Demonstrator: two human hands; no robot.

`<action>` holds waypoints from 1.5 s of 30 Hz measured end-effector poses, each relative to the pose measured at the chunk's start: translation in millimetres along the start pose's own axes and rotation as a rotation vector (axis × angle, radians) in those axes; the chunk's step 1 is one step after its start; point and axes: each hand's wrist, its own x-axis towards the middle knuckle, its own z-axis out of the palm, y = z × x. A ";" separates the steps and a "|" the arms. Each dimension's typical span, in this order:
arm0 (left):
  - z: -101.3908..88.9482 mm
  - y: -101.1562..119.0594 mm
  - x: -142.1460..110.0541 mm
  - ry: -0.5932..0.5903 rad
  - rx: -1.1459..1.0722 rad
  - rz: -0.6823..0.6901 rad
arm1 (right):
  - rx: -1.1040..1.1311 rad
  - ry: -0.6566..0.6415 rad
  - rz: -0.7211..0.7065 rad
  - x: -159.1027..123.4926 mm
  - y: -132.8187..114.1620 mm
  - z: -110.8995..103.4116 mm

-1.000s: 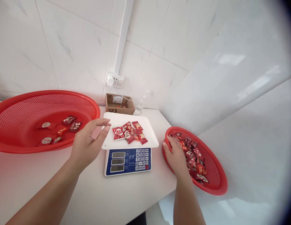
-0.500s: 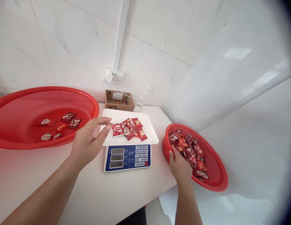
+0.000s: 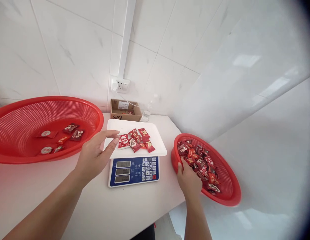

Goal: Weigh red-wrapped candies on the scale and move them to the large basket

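Observation:
My left hand (image 3: pixel 96 155) hovers at the left edge of the white weighing pan (image 3: pixel 125 126), thumb and index finger apart, nothing held. Close to its fingertips lies a red-and-white candy packet (image 3: pixel 123 141), with several small red wrapped candies (image 3: pixel 138 138) beside it on the pan. Below the pan, the digital scale (image 3: pixel 134 170) shows its displays and blue keypad. On the right, my right hand (image 3: pixel 190 178) grips the near rim of a tilted red plastic basket (image 3: pixel 228 176). Inside that basket sits a heap of wrapped candies (image 3: pixel 201 163); some of my right fingers are hidden.
Another red perforated basket (image 3: pixel 57 106), at left, holds several wrapped candies (image 3: pixel 70 128). Behind the scale stand a cardboard box (image 3: pixel 116 111) and a clear plastic bottle (image 3: pixel 147 113). A cord runs from the wall socket (image 3: pixel 120 85). The white table (image 3: pixel 100 206) ends at the right basket.
The view has shifted slightly, so things sit a little lower and further left. Both hands keep almost the same places, and the candies on the pan look unmoved.

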 end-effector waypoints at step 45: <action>-107.6 -129.7 -4.1 -0.326 1.130 -0.125 | 0.007 0.032 -0.075 1.1 7.9 9.9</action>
